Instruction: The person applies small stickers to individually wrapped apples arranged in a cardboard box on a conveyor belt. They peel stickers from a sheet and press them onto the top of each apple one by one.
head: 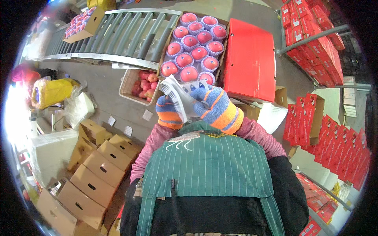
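Striped blue and orange knit gloves cover both of my hands. My left hand [169, 112] grips a stack of white sticker sheets [176, 96], fanned at the edges. My right hand [219, 109] pinches the right side of the sheets, where dark blue oval stickers show. Just beyond lies an open carton [223, 66] of red apples [184, 60], each in a pale purple foam net, most with a small dark sticker on top. A red carton lid [251, 59] adjoins it on the right. My fingertips on the far side of the sheets are partly hidden.
A roller conveyor [130, 32] runs left, bearing another apple carton [93, 25]. Below its edge stands a crate [125, 85] of loose apples. Cardboard boxes [97, 183] line the lower left; red cartons [319, 53] are stacked right behind a metal rail [316, 38]. More white sheets [271, 118] lie right.
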A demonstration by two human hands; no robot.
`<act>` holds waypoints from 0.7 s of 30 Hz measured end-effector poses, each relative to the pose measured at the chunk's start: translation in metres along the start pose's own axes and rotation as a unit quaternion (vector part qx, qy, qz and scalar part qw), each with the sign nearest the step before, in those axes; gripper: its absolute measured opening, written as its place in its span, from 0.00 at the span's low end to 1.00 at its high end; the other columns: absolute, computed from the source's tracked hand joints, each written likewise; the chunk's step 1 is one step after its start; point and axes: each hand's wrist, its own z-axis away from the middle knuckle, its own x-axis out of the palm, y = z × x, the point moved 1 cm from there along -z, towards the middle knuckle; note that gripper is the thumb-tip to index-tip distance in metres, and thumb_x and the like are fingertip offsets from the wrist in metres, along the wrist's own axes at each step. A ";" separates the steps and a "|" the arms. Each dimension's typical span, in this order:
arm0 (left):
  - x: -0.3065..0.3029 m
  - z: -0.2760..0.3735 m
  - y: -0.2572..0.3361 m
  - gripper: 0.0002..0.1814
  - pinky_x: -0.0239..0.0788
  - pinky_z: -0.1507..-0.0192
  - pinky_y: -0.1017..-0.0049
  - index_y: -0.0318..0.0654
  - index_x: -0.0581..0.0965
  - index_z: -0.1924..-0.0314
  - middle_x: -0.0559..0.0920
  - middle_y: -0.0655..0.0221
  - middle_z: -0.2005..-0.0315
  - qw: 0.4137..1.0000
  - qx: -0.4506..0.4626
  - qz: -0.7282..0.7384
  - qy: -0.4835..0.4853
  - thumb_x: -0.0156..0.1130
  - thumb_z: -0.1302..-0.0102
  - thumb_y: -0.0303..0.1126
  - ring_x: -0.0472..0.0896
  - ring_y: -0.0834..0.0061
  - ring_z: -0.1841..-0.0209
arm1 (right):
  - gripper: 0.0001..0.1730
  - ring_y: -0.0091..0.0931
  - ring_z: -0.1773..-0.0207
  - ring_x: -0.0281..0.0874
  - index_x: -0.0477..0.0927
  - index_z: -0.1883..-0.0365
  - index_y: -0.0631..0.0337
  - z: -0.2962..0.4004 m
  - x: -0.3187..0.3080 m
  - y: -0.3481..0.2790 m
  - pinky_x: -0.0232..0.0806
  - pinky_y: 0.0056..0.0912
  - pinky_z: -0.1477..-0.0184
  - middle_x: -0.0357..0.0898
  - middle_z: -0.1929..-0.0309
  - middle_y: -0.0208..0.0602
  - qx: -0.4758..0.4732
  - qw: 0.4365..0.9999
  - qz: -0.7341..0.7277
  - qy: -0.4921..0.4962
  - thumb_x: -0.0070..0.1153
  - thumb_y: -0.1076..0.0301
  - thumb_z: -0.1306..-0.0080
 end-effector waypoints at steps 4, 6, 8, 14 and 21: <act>-0.001 0.000 -0.003 0.20 0.59 0.54 0.64 0.35 0.66 0.56 0.71 0.58 0.60 0.996 0.042 -0.071 0.021 0.46 0.49 0.37 0.68 0.63 0.56 | 0.10 0.35 0.68 0.70 0.72 0.69 0.65 0.003 0.008 0.001 0.62 0.31 0.66 0.72 0.73 0.46 0.029 0.996 -0.088 0.006 0.45 0.74 0.51; 0.002 0.005 -0.007 0.20 0.60 0.54 0.65 0.34 0.65 0.55 0.70 0.57 0.60 0.989 0.097 -0.104 0.039 0.45 0.47 0.37 0.68 0.62 0.57 | 0.10 0.35 0.68 0.70 0.72 0.69 0.66 0.005 0.010 0.005 0.62 0.31 0.67 0.72 0.73 0.46 0.047 0.995 -0.090 0.009 0.46 0.74 0.52; 0.002 0.001 -0.005 0.20 0.61 0.54 0.66 0.34 0.64 0.55 0.70 0.58 0.60 0.977 0.113 -0.162 0.074 0.45 0.47 0.36 0.69 0.62 0.58 | 0.10 0.34 0.68 0.70 0.72 0.70 0.66 0.006 0.009 0.010 0.62 0.31 0.66 0.71 0.73 0.47 0.056 0.997 -0.058 0.010 0.46 0.74 0.52; -0.004 0.004 0.006 0.22 0.64 0.57 0.67 0.34 0.64 0.54 0.71 0.60 0.61 0.992 0.062 -0.094 0.052 0.46 0.52 0.30 0.71 0.64 0.60 | 0.11 0.24 0.71 0.69 0.71 0.67 0.68 0.007 0.012 0.010 0.62 0.26 0.68 0.71 0.75 0.40 0.012 0.999 -0.045 0.027 0.43 0.75 0.50; 0.003 0.001 0.010 0.26 0.68 0.62 0.71 0.33 0.63 0.53 0.73 0.62 0.62 0.943 0.073 -0.317 0.063 0.48 0.56 0.30 0.74 0.67 0.65 | 0.10 0.18 0.69 0.67 0.70 0.66 0.66 0.019 0.012 0.062 0.62 0.22 0.69 0.72 0.73 0.34 0.174 0.902 -0.391 0.054 0.46 0.71 0.46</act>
